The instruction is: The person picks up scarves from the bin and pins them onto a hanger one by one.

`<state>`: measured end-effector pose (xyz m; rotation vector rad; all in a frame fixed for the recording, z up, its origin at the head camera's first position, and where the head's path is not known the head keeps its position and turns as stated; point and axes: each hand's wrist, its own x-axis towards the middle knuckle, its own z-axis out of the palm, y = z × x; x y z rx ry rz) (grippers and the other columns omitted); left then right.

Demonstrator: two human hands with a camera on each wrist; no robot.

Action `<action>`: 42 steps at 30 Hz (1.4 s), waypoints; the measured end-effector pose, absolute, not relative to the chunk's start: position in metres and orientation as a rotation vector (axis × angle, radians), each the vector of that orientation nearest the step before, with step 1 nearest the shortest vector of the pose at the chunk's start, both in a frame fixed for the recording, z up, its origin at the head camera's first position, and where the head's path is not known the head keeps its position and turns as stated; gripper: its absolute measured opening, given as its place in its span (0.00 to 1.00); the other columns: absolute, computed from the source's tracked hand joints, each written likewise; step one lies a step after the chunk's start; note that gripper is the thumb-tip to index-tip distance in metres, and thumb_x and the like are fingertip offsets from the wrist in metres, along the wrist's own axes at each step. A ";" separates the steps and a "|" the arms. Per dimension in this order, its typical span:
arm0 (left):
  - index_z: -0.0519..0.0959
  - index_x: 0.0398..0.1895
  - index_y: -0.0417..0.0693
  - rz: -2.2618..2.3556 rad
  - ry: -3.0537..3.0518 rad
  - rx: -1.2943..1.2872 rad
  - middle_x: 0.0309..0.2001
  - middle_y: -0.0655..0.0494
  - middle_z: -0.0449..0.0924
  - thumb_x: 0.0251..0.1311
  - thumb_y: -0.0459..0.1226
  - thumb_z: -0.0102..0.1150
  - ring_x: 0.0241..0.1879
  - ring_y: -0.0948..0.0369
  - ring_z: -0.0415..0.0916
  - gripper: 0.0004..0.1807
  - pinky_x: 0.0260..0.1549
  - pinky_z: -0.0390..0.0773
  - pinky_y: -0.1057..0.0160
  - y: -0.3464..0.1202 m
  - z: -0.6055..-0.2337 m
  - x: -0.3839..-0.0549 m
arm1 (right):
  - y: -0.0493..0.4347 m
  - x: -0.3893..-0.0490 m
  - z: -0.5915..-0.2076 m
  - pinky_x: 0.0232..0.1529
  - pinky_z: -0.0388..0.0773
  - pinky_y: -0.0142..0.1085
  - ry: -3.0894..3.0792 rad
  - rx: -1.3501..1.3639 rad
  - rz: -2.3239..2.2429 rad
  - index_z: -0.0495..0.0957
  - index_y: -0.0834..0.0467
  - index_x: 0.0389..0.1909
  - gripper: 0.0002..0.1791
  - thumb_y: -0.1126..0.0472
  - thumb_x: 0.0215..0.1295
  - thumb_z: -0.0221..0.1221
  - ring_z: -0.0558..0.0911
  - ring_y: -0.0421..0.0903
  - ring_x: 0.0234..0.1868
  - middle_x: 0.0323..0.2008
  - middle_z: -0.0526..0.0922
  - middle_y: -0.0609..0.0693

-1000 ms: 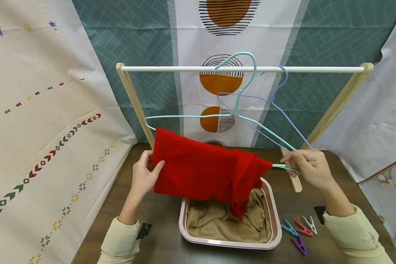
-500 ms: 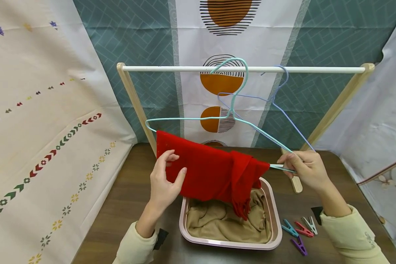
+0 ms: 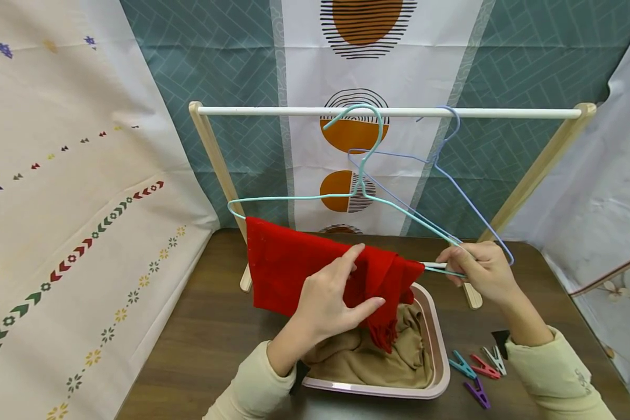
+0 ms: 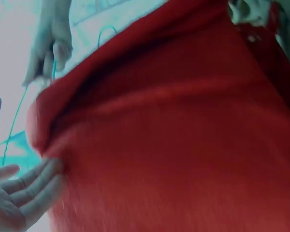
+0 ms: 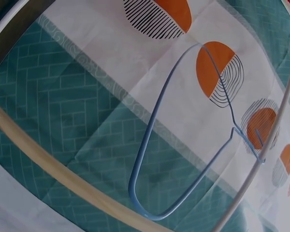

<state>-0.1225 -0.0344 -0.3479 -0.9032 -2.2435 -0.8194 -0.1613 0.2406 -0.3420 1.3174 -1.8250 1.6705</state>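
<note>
A fringed red scarf (image 3: 289,256) hangs folded over the lower bar of a mint-green wire hanger (image 3: 294,198). At the hanger's right end, my right hand (image 3: 480,268) grips the wire. My left hand (image 3: 325,300) is in front of the scarf, thumb and fingers spread and nothing in its grasp. In the left wrist view, the left fingertips (image 4: 43,181) are right at the scarf's edge. The mint hanger's hook overlaps the white rod (image 3: 273,111) in the head view. The right wrist view does not show the right hand.
A blue hanger (image 5: 154,217) hangs from the rod of the wooden-legged rack. Below the scarf, a pink basin (image 3: 438,350) with brown cloth (image 3: 367,364) stands on the table. To its right lie teal (image 3: 462,364), red (image 3: 485,366), white (image 3: 496,359) and purple (image 3: 478,392) clothespins.
My left hand has let go of the scarf's left edge and moved right across its front. The mint hanger has shifted slightly left and down, with my right hand still gripping it.
</note>
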 end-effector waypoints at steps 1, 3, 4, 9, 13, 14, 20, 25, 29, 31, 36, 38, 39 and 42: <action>0.64 0.59 0.42 -0.790 -2.258 -0.884 0.34 0.54 0.79 0.42 0.52 0.67 0.30 0.63 0.75 0.42 0.23 0.75 0.68 -0.029 -0.348 -0.121 | 0.240 -0.161 -0.342 0.10 0.60 0.29 -1.827 1.314 1.671 0.81 0.61 0.32 0.17 0.75 0.66 0.43 0.68 0.39 0.12 0.11 0.68 0.51; 0.64 0.60 0.42 -0.741 -2.275 -0.833 0.33 0.55 0.79 0.41 0.55 0.66 0.27 0.63 0.74 0.43 0.21 0.75 0.68 -0.020 -0.348 -0.120 | 0.240 -0.161 -0.342 0.10 0.59 0.29 -1.832 1.307 1.676 0.81 0.61 0.32 0.17 0.75 0.66 0.43 0.67 0.40 0.11 0.11 0.68 0.51; 0.64 0.60 0.41 -0.714 -2.279 -0.804 0.32 0.54 0.79 0.41 0.55 0.66 0.26 0.63 0.74 0.44 0.20 0.75 0.67 -0.015 -0.349 -0.119 | 0.240 -0.160 -0.343 0.10 0.59 0.30 -1.837 1.302 1.675 0.81 0.61 0.32 0.17 0.76 0.66 0.43 0.67 0.40 0.11 0.11 0.68 0.51; 0.65 0.57 0.36 -0.641 -2.260 -0.684 0.24 0.53 0.77 0.46 0.47 0.65 0.17 0.62 0.70 0.37 0.14 0.72 0.70 0.001 -0.355 -0.119 | 0.238 -0.161 -0.344 0.11 0.60 0.31 -1.836 1.298 1.670 0.81 0.61 0.32 0.18 0.77 0.65 0.42 0.68 0.39 0.12 0.11 0.69 0.51; 0.73 0.48 0.35 -0.667 -2.176 -0.670 0.23 0.52 0.76 0.45 0.33 0.62 0.14 0.62 0.69 0.24 0.12 0.69 0.72 0.005 -0.356 -0.120 | 0.236 -0.161 -0.344 0.10 0.60 0.32 -1.832 1.300 1.662 0.81 0.61 0.32 0.17 0.76 0.65 0.43 0.68 0.39 0.12 0.11 0.69 0.51; 0.75 0.45 0.36 -0.675 -2.150 -0.672 0.22 0.52 0.75 0.45 0.31 0.61 0.14 0.63 0.68 0.20 0.11 0.68 0.72 0.005 -0.355 -0.121 | 0.236 -0.162 -0.344 0.10 0.60 0.32 -1.837 1.295 1.658 0.81 0.61 0.31 0.17 0.76 0.65 0.44 0.68 0.39 0.12 0.11 0.69 0.50; 0.80 0.33 0.42 -0.686 -2.081 -0.667 0.23 0.53 0.72 0.48 0.29 0.58 0.15 0.63 0.65 0.07 0.12 0.65 0.74 0.005 -0.339 -0.125 | 0.230 -0.161 -0.343 0.12 0.59 0.28 -1.923 1.246 1.551 0.80 0.56 0.31 0.16 0.74 0.65 0.46 0.66 0.39 0.11 0.10 0.69 0.48; 0.79 0.33 0.40 -0.683 -2.151 -0.685 0.24 0.51 0.70 0.50 0.28 0.58 0.13 0.62 0.64 0.06 0.10 0.63 0.74 0.003 -0.323 -0.130 | 0.224 -0.160 -0.342 0.13 0.60 0.27 -1.986 1.198 1.486 0.80 0.54 0.29 0.14 0.69 0.67 0.48 0.65 0.38 0.11 0.09 0.69 0.47; 0.78 0.34 0.39 -0.612 -2.228 -0.711 0.26 0.50 0.70 0.51 0.27 0.57 0.11 0.62 0.64 0.06 0.09 0.63 0.73 0.003 -0.313 -0.134 | 0.220 -0.160 -0.345 0.13 0.58 0.28 -1.972 1.174 1.524 0.79 0.61 0.26 0.12 0.71 0.65 0.48 0.65 0.38 0.11 0.09 0.69 0.48; 0.78 0.34 0.39 -0.591 -2.290 -0.712 0.27 0.49 0.71 0.52 0.28 0.56 0.11 0.61 0.65 0.06 0.09 0.65 0.72 0.003 -0.310 -0.137 | 0.218 -0.158 -0.345 0.13 0.58 0.27 -1.980 1.148 1.523 0.78 0.63 0.25 0.12 0.71 0.65 0.48 0.65 0.38 0.11 0.09 0.68 0.48; 0.78 0.38 0.39 -0.634 -2.517 -0.636 0.30 0.50 0.77 0.55 0.38 0.60 0.18 0.57 0.74 0.11 0.18 0.75 0.66 0.001 -0.308 -0.140 | 0.217 -0.157 -0.347 0.13 0.58 0.27 -2.000 1.110 1.505 0.77 0.65 0.24 0.11 0.71 0.65 0.49 0.65 0.38 0.12 0.09 0.68 0.48; 0.77 0.37 0.40 -0.590 -2.612 -0.547 0.25 0.51 0.77 0.55 0.45 0.61 0.18 0.57 0.74 0.17 0.18 0.75 0.65 0.000 -0.310 -0.141 | 0.218 -0.157 -0.348 0.13 0.58 0.28 -2.002 1.107 1.500 0.76 0.65 0.24 0.12 0.71 0.65 0.49 0.66 0.38 0.12 0.09 0.68 0.48; 0.77 0.34 0.40 -0.552 -2.650 -0.496 0.21 0.52 0.75 0.54 0.49 0.60 0.17 0.57 0.72 0.19 0.16 0.74 0.66 -0.001 -0.311 -0.142 | 0.218 -0.157 -0.349 0.13 0.58 0.28 -1.999 1.110 1.503 0.76 0.65 0.24 0.12 0.71 0.65 0.49 0.65 0.37 0.12 0.09 0.68 0.48; 0.72 0.19 0.43 -0.486 -2.762 -0.376 0.11 0.56 0.62 0.52 0.56 0.58 0.11 0.61 0.61 0.25 0.09 0.65 0.69 -0.005 -0.312 -0.143 | 0.220 -0.157 -0.350 0.13 0.59 0.29 -2.004 1.110 1.520 0.77 0.66 0.25 0.12 0.72 0.65 0.48 0.65 0.38 0.12 0.10 0.69 0.48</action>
